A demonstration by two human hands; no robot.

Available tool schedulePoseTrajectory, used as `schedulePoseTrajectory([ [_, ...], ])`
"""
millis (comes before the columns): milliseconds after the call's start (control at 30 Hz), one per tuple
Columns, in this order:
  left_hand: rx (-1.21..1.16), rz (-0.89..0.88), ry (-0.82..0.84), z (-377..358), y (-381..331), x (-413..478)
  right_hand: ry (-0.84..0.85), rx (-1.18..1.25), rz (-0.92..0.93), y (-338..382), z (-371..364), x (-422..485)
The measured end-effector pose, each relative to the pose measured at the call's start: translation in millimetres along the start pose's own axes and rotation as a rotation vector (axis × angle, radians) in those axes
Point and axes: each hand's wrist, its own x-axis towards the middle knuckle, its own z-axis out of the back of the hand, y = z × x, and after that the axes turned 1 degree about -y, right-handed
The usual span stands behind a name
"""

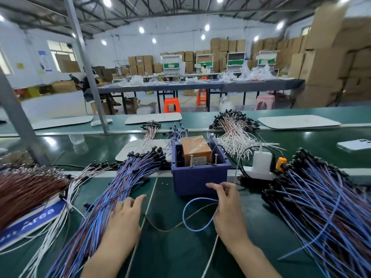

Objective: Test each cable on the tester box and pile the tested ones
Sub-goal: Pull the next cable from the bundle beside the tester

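The tester box (200, 177) is a blue plastic bin with an orange block (195, 150) and two metal pins inside; it stands at the middle of the green bench. My right hand (227, 209) is just in front of the box and pinches a blue and brown cable (192, 225) that loops down to its left. My left hand (125, 215) lies with fingers straight on the edge of a large fan of blue and brown cables (112, 197) on the left. Another big heap of the same cables (321, 207) lies to the right.
A white power strip (259, 173) with a white charger and an orange plug sits right of the box. Brown and white cables (30, 187) lie far left over a blue sign. A white-wire bundle (234, 133) lies behind the box, a phone (355, 145) at far right.
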Motion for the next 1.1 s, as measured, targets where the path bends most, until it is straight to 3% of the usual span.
schedulePoseTrajectory([
  [100,-0.111,0.025,-0.026,19.0,-3.0,-6.8,0.038,-0.075,-0.025,3.6,5.8,-6.6],
  [233,-0.396,-0.162,-0.075,42.8,-55.7,-15.0,-0.046,-0.125,0.026,18.7,17.5,-6.2],
  [500,-0.544,-0.479,0.026,77.9,-129.2,-7.6,-0.254,-0.229,0.376,60.2,80.7,21.9],
  [567,-0.686,-0.454,-0.019,90.6,-141.3,-1.6,-0.309,-0.165,0.349,69.8,95.7,31.8],
  [667,-1.101,-0.333,-0.131,118.8,-161.4,10.6,-0.367,0.212,0.130,84.9,117.8,39.3],
  [767,-1.413,-0.265,-0.182,148.4,-178.7,21.3,-0.120,0.409,0.092,93.5,129.3,36.4],
  [833,-1.502,-0.260,-0.139,160.5,-189.2,26.9,-0.017,0.399,0.152,94.1,133.5,29.7],
  [1100,-1.490,-0.270,-0.119,150.4,-212.7,41.4,-0.180,0.143,0.067,43.3,171.0,14.7],
])
